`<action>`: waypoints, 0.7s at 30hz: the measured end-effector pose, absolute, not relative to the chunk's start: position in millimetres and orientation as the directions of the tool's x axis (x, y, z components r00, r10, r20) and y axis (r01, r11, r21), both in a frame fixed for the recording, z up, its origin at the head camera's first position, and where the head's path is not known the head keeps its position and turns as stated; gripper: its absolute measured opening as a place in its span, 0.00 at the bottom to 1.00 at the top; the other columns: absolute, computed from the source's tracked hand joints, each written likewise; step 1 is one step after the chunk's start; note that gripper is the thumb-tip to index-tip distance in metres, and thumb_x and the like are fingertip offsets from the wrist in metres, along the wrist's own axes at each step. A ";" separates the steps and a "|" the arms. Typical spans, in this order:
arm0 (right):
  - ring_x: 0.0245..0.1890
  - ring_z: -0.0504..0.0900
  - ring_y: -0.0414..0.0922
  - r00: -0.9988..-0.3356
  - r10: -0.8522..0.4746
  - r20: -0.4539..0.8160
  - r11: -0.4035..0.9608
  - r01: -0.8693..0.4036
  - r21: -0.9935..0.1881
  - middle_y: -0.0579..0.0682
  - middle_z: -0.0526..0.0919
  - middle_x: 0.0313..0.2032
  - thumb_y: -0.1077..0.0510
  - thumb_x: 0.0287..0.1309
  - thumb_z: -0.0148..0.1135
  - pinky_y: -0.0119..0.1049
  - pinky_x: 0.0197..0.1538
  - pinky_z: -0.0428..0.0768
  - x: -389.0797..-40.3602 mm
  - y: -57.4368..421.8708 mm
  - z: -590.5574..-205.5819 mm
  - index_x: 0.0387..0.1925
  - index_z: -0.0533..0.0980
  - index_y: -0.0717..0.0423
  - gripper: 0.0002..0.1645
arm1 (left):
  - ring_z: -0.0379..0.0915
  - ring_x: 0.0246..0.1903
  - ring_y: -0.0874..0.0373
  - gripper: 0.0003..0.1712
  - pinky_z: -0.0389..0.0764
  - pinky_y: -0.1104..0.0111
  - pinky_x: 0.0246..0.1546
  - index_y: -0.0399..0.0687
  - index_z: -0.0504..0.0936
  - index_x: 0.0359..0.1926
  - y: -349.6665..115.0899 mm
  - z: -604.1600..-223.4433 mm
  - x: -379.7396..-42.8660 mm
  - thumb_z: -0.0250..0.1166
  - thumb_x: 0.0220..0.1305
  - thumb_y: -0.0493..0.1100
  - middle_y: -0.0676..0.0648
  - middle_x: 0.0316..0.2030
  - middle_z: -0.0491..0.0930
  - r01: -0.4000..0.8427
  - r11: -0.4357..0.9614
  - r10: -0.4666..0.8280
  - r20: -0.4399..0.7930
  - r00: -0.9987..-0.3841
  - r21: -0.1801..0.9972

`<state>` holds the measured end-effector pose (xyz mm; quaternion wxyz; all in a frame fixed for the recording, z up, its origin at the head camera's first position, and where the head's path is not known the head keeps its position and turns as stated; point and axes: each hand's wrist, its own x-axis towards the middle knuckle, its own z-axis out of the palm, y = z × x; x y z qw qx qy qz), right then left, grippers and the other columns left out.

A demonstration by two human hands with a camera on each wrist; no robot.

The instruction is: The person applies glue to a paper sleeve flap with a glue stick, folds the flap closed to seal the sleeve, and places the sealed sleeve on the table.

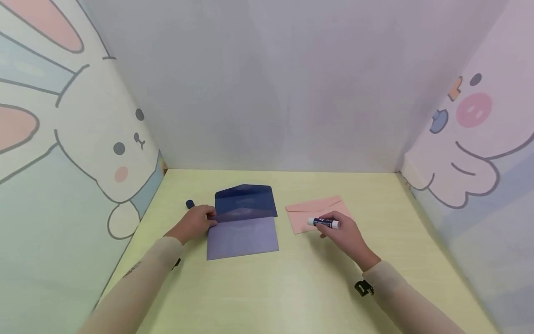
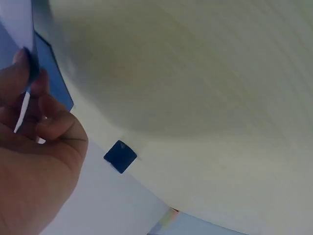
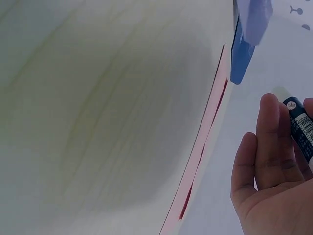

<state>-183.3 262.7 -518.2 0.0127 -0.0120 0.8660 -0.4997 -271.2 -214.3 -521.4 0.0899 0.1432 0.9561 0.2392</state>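
Note:
Toward the left of the table lies a blue-purple envelope, its dark navy flap spread open on the far side. My left hand pinches the envelope's left edge near the fold; in the left wrist view the thumb and fingers grip that edge. Over a pink envelope, my right hand holds a glue stick sideways, its uncapped pale tip pointing left. The right wrist view shows the barcode label on the glue stick.
A dark cap sits on the pale yellow table, just beyond my left hand. Cartoon-printed walls flank the table on both sides. A plain grey wall closes off the back.

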 end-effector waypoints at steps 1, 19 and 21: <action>0.37 0.92 0.42 -1.000 -0.025 -0.013 0.502 -0.001 -0.865 0.56 0.89 0.48 0.44 0.69 0.75 0.34 0.36 0.82 -182.4 263.4 -518.0 0.54 0.83 0.52 0.21 | 0.74 0.37 0.54 0.07 0.76 0.63 0.40 0.50 0.83 0.36 -214.1 -519.9 -270.7 0.74 0.71 0.40 0.48 0.38 0.83 0.228 0.832 0.320 -0.101 -0.942 0.506; 0.36 0.94 0.46 -1.000 0.021 0.005 0.464 0.005 -0.886 0.57 0.91 0.47 0.45 0.68 0.75 0.40 0.40 0.86 -177.4 259.9 -512.8 0.54 0.83 0.52 0.20 | 0.76 0.35 0.56 0.08 0.78 0.64 0.37 0.56 0.83 0.36 -94.2 -539.7 -255.4 0.76 0.70 0.44 0.52 0.32 0.81 0.270 0.791 0.350 -0.044 -0.936 0.548; 0.36 0.94 0.48 -1.000 0.024 -0.001 0.470 0.012 -0.883 0.57 0.91 0.46 0.46 0.68 0.76 0.38 0.37 0.85 -177.5 257.4 -513.4 0.54 0.83 0.52 0.21 | 0.75 0.35 0.57 0.08 0.79 0.63 0.38 0.55 0.82 0.37 -86.9 -543.2 -254.4 0.76 0.68 0.44 0.53 0.33 0.80 0.309 0.803 0.359 0.000 -0.933 0.509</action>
